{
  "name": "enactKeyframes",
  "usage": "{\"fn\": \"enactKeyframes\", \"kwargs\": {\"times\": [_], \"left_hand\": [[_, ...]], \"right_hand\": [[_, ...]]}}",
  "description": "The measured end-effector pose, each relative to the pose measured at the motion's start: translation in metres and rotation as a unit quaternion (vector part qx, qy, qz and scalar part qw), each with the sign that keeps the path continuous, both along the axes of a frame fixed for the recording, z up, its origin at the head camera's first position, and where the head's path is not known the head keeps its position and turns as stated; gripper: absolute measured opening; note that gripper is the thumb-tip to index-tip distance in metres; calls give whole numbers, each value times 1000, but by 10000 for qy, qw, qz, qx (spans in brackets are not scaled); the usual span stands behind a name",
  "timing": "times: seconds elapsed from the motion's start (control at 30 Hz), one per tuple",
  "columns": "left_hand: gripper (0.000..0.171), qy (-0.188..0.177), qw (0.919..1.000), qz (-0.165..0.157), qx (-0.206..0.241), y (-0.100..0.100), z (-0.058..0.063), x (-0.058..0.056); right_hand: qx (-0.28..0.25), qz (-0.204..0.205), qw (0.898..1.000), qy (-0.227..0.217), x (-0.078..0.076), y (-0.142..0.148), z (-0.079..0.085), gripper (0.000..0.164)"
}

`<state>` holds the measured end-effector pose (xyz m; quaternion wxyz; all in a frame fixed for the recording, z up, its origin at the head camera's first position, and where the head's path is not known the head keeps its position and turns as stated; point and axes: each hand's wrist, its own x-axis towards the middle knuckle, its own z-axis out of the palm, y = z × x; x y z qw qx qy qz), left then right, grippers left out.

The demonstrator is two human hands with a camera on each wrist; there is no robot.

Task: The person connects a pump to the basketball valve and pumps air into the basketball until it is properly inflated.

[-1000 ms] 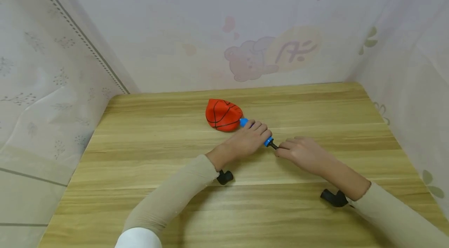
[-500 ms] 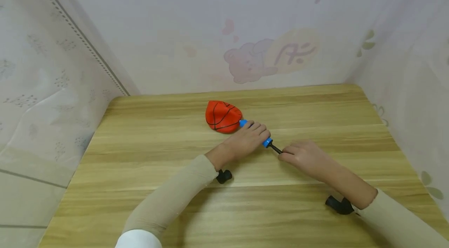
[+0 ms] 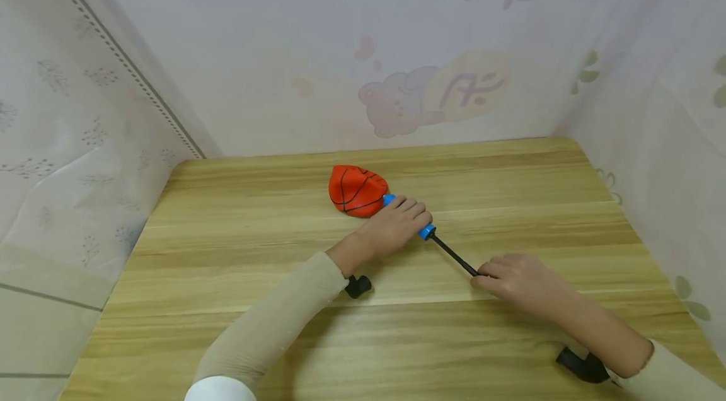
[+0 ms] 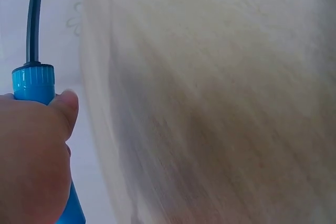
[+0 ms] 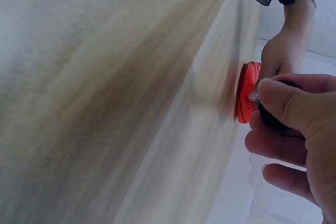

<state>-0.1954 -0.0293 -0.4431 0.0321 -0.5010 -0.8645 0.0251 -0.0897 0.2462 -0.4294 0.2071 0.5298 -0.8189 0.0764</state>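
A dented, half-flat red ball [image 3: 357,191] with black basketball lines lies toward the back of the table. My left hand [image 3: 392,224] grips the blue barrel of a hand pump [image 3: 426,232], whose front end meets the ball's right side. From the barrel's back end a long black rod [image 3: 452,253] extends toward my right hand [image 3: 518,281]. Thumb and fingers there pinch the pump's black handle [image 5: 273,116], seen in the right wrist view. In the left wrist view the blue barrel [image 4: 33,82] shows above the curled hand, rod pulled out. The pump's middle is hidden under the left hand.
The wood-grain table [image 3: 238,218] ends at a printed cloth wall [image 3: 272,73] at the back, with more cloth on both sides. A black wrist camera mount [image 3: 358,286] hangs under the left wrist, and another mount [image 3: 583,365] under the right.
My right hand has drawn back toward the lower right, pulling the pump's rod much farther out of the barrel. My left hand and the ball stay nearly in place.
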Motion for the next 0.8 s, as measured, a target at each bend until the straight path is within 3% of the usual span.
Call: {"fn": "enactKeyframes", "kwargs": {"times": [0.17,0.37,0.53,0.6,0.8], "left_hand": [[18,35,10000,40,-42,-1,0,1],[18,58,9999,90,-122,2,2,4],[18,109,9997,163,-152,3,2,5],[18,85,9996,197,-171,3,2,5],[19,22,9993,290,-250,5,2,6]], "right_hand": [[-97,8,9997,-210,1,1,-3,55],[2,-22,9994,-332,-11,-4,-6,55],[98,-81,9991,-403,-26,-12,-7,9],[101,-77,9990,-419,-32,-17,-7,18],[94,-49,9992,-373,-48,-33,-5,18]]}}
